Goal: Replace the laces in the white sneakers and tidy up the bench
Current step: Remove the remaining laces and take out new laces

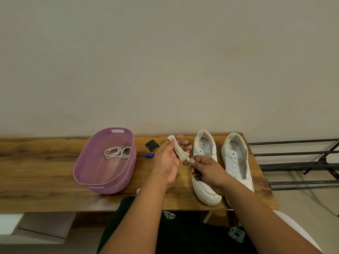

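Two white sneakers stand side by side on the wooden bench (36, 162), both without laces: the left one (204, 173) and the right one (236, 162). Above the bench, just left of the sneakers, my left hand (168, 160) holds a folded bundle of flat white lace (178, 150) between thumb and fingers. My right hand (203, 169) pinches the bundle's lower end. Two coils of thin white lace (117, 152) lie inside the purple basket (88, 173).
A small black square object (151, 145) and a blue cap-like piece (150, 155) lie on the bench between basket and hands. A black metal rack (302, 165) stands right of the bench. The wall runs behind it.
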